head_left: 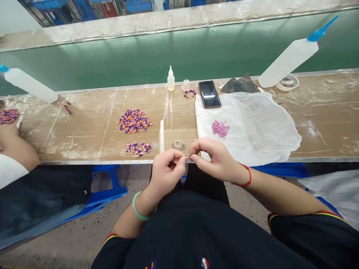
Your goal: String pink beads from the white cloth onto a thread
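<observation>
Head view: L hand [165, 172], jade bangle [140, 207] on wrist, and R hand [215, 160], red string [246, 178] on wrist, close together just off the near edge of the work table [84, 149], fingers curled, not spread. Both pinch a tiny orange piece [175, 160] between fingertips; too small to make out its shape. Just beyond: small glass jar [178, 145] on cardboard sheet [179, 137], wooden stick [162, 136] at its left. Further left, 2 heaps of purple-orange beads [134, 120]. To the right, white cloth [252, 142] w/ pink granules [220, 129], phone [209, 94] at its far edge. Far side: small glue bottle [171, 79]. Far left, another person's forearm [17, 149].
</observation>
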Tool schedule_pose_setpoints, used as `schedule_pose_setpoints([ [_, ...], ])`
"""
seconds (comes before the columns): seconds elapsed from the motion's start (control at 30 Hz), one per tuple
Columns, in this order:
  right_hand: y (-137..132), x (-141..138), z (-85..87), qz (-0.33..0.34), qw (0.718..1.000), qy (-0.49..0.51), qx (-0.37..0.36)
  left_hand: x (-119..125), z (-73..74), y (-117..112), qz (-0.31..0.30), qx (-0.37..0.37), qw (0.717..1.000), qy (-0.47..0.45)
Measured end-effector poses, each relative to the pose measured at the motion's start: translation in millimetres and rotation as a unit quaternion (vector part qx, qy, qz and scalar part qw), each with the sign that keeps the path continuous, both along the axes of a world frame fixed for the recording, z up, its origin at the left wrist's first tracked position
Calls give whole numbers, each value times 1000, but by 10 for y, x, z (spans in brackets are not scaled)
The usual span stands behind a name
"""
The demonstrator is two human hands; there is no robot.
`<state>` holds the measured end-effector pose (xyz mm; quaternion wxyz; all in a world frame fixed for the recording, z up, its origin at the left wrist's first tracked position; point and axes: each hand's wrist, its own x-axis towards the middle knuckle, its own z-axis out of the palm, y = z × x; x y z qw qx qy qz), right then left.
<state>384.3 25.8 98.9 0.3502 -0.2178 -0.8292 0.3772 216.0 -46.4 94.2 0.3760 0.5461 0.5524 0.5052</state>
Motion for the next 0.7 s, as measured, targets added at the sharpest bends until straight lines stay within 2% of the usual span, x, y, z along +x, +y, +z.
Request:
schedule_pose_setpoints([
  [0.07,-18,-11,10,7,998,-9,-55,-17,11,-10,8,59,996,69],
  [0.13,-27,-23,14,7,997,-13,-80,-36,6,-9,3,87,991,103],
  [0.33,-32,-54,-6,6,997,-17,-77,-76,-27,20,-25,80,990,113],
  [0.43,-23,-64,-3,13,996,-23,-83,-85,-19,31,-34,47,995,78],
  [0.57,11,-73,28,28,993,-26,-114,-128,-14,29,-42,-26,999,-18],
  [0.7,142,-81,-6,23,993,-53,-103,-250,-112,7,2,-57,993,-107],
])
